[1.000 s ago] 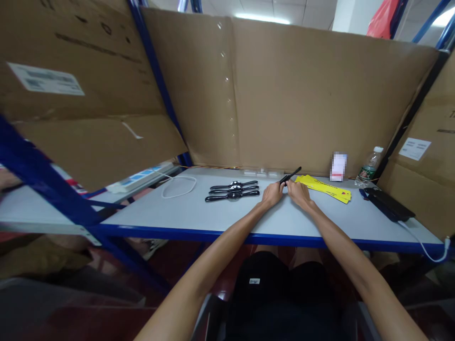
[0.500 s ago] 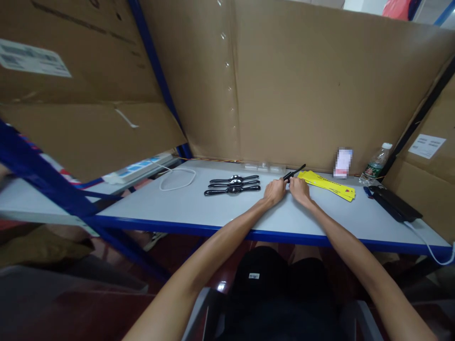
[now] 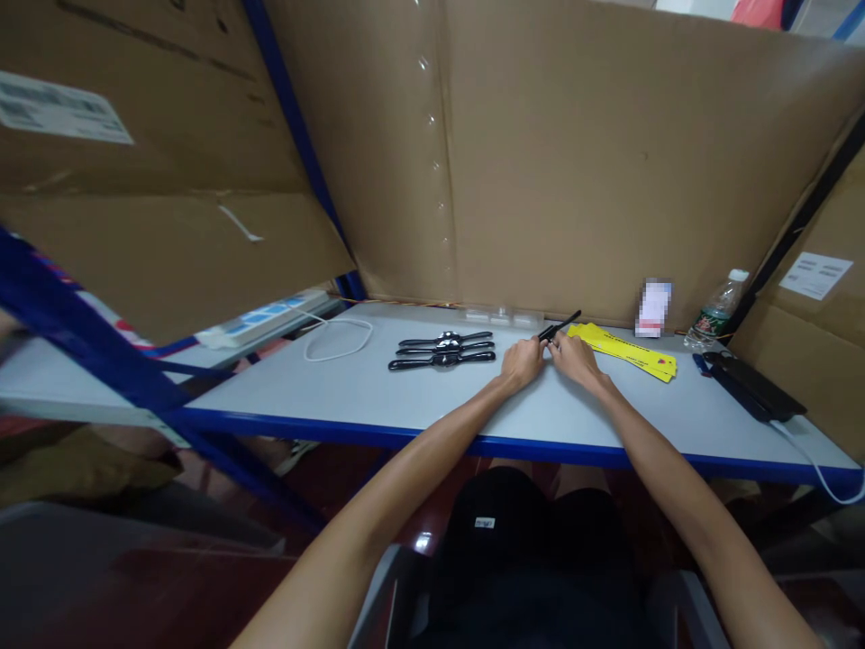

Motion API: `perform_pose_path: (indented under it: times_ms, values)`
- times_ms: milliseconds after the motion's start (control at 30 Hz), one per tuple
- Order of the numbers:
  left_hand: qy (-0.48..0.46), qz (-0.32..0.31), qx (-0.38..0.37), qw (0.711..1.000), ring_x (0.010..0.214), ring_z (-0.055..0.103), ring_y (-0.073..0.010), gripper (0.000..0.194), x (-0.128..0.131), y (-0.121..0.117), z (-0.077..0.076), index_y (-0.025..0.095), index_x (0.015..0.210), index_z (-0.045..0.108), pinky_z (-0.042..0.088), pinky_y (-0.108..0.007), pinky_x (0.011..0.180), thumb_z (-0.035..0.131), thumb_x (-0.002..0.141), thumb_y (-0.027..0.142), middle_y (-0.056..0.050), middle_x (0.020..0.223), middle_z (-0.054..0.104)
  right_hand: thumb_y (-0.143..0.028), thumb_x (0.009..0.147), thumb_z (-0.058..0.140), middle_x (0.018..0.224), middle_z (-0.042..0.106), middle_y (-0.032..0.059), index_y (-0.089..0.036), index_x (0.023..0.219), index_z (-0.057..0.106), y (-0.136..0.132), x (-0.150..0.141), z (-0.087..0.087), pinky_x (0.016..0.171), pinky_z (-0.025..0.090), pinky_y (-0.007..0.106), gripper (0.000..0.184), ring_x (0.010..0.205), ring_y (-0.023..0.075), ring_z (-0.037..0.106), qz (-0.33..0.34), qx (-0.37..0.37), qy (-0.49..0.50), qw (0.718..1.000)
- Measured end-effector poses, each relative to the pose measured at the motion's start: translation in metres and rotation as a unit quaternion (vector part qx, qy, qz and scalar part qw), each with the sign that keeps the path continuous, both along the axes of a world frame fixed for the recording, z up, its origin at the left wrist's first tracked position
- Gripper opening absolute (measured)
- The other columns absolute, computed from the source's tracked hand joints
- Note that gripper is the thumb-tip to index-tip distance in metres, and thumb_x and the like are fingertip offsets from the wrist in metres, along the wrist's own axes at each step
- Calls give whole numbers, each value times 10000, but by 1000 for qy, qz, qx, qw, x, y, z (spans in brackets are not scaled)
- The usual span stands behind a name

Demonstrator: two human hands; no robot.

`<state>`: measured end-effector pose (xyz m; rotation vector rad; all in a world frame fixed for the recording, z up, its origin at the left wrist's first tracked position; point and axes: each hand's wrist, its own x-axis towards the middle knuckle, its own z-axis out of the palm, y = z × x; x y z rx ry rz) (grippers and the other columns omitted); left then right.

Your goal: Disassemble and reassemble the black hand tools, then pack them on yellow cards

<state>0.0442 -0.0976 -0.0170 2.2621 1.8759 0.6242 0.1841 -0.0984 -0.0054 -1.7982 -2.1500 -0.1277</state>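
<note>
Pinching black bar [image 3: 566,321] with left hand [image 3: 523,363] and right hand [image 3: 574,360]. Probably light, stiff, slick; best held here, behind protruding tip.

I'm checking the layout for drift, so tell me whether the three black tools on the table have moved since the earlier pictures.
No. Against the table's blue front edge, the three black tools keep their place; the whole view has shifted.

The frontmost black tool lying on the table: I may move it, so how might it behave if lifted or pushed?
The frontmost black tool is probably stiff, as its slim handles run straight from the middle. Its glossy surface may be slightly slippery. It seems unlikely to roll far, since its middle looks broader than the handles.
</note>
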Motion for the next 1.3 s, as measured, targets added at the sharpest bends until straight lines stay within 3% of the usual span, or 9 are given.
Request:
perform_pose_path:
  times_ms: [167, 300, 467, 633, 833, 1000, 1100, 1167, 1300]
  values:
    - [40, -14, 8, 999, 1100, 702, -297, 471, 1, -1, -4, 143, 1242, 640, 482, -354, 902, 283, 1082, 406, -198, 1127, 730, -303, 971, 540, 941, 764, 108, -175, 924, 729, 9, 4, -1, 665, 395, 260, 233, 869, 217, 681, -3, -23, 76, 997]
    - [62, -22, 16, 998, 1090, 704, -301, 465, 1, 0, -7, 135, 1246, 629, 489, -361, 896, 283, 1083, 401, -201, 1116, 726, -248, 918, 571, 686, 710, 45, -163, 781, 713, 13, 5, -4, 598, 352, 237, 215, 678, 163, 613, 12, -46, 146, 988]
    - [59, -23, 5, 998, 1115, 696, -299, 463, 1, 0, -6, 126, 1241, 632, 483, -360, 927, 300, 1082, 408, -219, 1128, 714, -181, 886, 554, 545, 643, 12, -162, 742, 687, 13, 5, -10, 642, 384, 224, 197, 630, 158, 604, 37, -19, 173, 984]
    - [59, -30, 3, 998, 1104, 701, -304, 476, 0, -2, -4, 128, 1246, 637, 489, -359, 918, 288, 1084, 409, -221, 1123, 717, -188, 927, 505, 748, 749, 87, -147, 878, 706, 9, 7, -10, 722, 422, 242, 211, 792, 200, 684, 49, -7, 99, 994]
    - [56, -17, 1, 998, 1073, 713, -299, 477, -2, 2, -5, 152, 1220, 684, 497, -343, 873, 310, 1076, 410, -201, 1117, 739, -131, 947, 458, 1050, 768, 149, -190, 1215, 659, -6, 11, -6, 776, 419, 291, 340, 927, 246, 703, 67, 23, -59, 996]
    - [-2, 25, -6, 1000, 1096, 705, -278, 529, -4, 8, -5, 180, 1244, 699, 495, -317, 863, 258, 1081, 422, -178, 1138, 746, -267, 966, 490, 926, 766, 60, -212, 1072, 707, 5, 6, -11, 720, 435, 248, 248, 867, 199, 689, -17, 24, 142, 989]
    - [3, 13, -1, 1000, 1080, 712, -276, 514, -2, 6, -6, 172, 1233, 696, 494, -316, 864, 274, 1080, 423, -181, 1119, 747, -417, 994, 453, 750, 725, 36, -187, 864, 723, 16, 5, -18, 647, 440, 229, 377, 734, 174, 669, -22, -12, 268, 963]
    - [18, -1, 6, 1000, 1075, 714, -279, 489, -1, 4, -7, 171, 1238, 685, 493, -321, 871, 296, 1079, 421, -185, 1114, 746, -493, 984, 459, 657, 685, 22, -184, 771, 705, 20, 5, -23, 606, 439, 224, 449, 653, 164, 648, -18, -23, 314, 949]
    - [34, -4, 16, 999, 1085, 709, -285, 487, 0, 3, -8, 155, 1259, 663, 492, -332, 889, 287, 1081, 409, -199, 1117, 738, -440, 936, 539, 578, 634, -15, -188, 743, 680, 22, 5, -25, 555, 433, 219, 348, 530, 139, 599, -20, -40, 367, 929]
